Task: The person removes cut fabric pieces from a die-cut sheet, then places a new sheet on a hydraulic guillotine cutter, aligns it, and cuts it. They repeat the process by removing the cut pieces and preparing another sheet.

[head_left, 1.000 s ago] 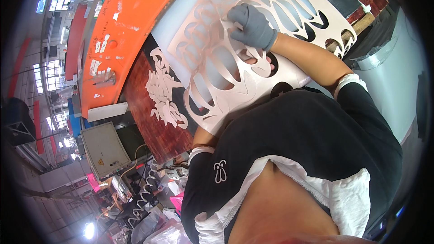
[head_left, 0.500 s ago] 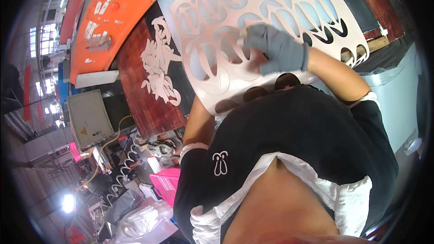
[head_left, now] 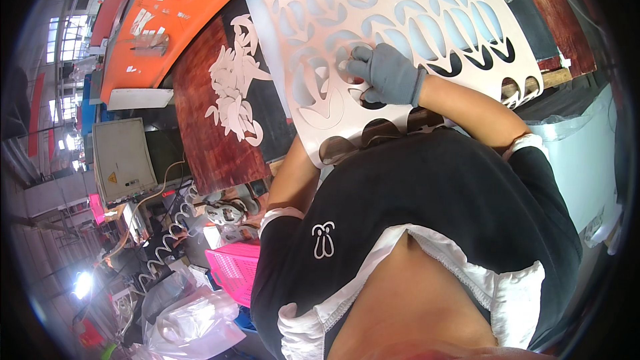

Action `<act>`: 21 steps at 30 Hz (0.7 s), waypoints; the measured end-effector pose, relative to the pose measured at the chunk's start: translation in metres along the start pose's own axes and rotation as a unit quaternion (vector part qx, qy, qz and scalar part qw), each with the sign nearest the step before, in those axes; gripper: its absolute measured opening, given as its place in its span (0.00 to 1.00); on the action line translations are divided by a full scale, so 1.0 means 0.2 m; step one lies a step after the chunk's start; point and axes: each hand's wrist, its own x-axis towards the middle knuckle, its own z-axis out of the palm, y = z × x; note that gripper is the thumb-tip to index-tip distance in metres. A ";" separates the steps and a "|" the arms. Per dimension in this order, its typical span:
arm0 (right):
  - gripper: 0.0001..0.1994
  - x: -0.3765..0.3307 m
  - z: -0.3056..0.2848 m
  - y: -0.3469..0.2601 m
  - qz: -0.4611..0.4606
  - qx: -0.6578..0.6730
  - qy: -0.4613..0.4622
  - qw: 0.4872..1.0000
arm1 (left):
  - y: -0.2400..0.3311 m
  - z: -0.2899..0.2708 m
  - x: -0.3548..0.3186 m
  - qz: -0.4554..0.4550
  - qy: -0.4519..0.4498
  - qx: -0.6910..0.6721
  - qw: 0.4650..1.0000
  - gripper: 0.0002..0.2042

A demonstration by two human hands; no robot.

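Workbench tilted differently now, gloved right hand (head_left: pixel 388 75) lower on pale cutout sheet (head_left: pixel 427 7)

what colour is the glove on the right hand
Grey, on the right hand pressing the white cut-out sheet; head view.

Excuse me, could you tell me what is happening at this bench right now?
A person in a black shirt leans over a pale sheet punched with rows of curved cut-outs. Their right hand, in a grey glove, presses on the sheet near its lower edge. The left hand is hidden beneath the sheet; only the bare forearm shows. A pile of pale cut-out pieces lies on the dark red board to the left.
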 end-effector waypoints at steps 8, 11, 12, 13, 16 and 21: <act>0.14 0.03 -0.11 -0.01 -0.041 -0.002 0.052 0.998 | -0.11 -0.25 0.04 0.008 0.084 0.228 0.970 0.12; 0.14 0.02 -0.13 -0.01 -0.035 -0.027 0.082 0.996 | -0.13 -0.57 0.02 -0.133 0.225 0.199 0.944 0.13; 0.15 0.03 -0.12 -0.01 -0.043 -0.023 0.109 0.993 | -0.16 -0.67 0.00 -0.156 0.257 0.134 0.944 0.14; 0.16 0.03 -0.11 -0.01 -0.050 -0.018 0.135 0.989 | -0.17 -0.79 -0.03 -0.167 0.288 0.061 0.941 0.16; 0.17 0.03 -0.08 0.00 -0.042 -0.006 0.151 0.988 | -0.21 -1.04 -0.03 -0.238 0.243 0.367 0.866 0.33; 0.17 0.02 -0.05 0.05 -0.015 -0.004 0.134 0.991 | -0.22 -0.93 -0.11 -0.095 0.257 0.626 0.731 0.31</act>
